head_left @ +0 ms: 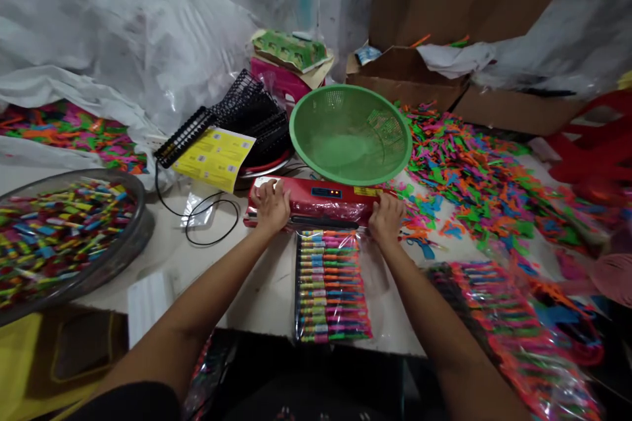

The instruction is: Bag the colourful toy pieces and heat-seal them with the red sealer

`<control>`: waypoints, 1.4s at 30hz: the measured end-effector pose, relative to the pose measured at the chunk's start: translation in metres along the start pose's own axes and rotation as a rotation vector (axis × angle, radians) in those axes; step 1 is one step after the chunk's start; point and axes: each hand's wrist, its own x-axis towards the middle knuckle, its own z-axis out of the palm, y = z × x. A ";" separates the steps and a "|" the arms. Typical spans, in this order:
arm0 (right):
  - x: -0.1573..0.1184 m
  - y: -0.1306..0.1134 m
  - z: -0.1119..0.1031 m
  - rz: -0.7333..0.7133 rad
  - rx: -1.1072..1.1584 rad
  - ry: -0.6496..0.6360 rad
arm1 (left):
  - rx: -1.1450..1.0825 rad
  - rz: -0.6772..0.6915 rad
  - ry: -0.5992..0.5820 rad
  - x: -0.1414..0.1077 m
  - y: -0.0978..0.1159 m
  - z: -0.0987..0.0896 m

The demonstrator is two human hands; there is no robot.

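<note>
A red bag sealer (326, 200) with small lit indicators lies across the middle of the table. My left hand (272, 206) presses on its left end, fingers bent over the lid. At the other end my right hand (387, 216) grips the lid the same way. A clear plastic bag (332, 286) runs from the sealer's front edge toward me, its top edge hidden at the sealer. Inside it, colourful toy sticks lie side by side in a stack of rows, against a dark strip at the left.
Behind the sealer stands a green basket (345, 145). Loose plastic toy pieces (474, 177) are heaped at right, near filled bags (528, 335). A tub (69, 230) of small wrapped sticks stands at left. A black cable (212, 243) loops beside a yellow printed sheet (214, 158).
</note>
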 end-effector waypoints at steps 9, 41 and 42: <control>-0.002 -0.005 -0.003 0.001 0.022 -0.003 | -0.044 0.002 -0.039 -0.003 0.005 -0.004; 0.001 -0.006 -0.003 -0.052 0.067 -0.050 | -0.071 0.053 0.104 -0.004 0.003 0.002; 0.001 -0.006 -0.003 -0.048 0.066 -0.076 | -0.065 0.054 0.110 -0.005 0.003 0.002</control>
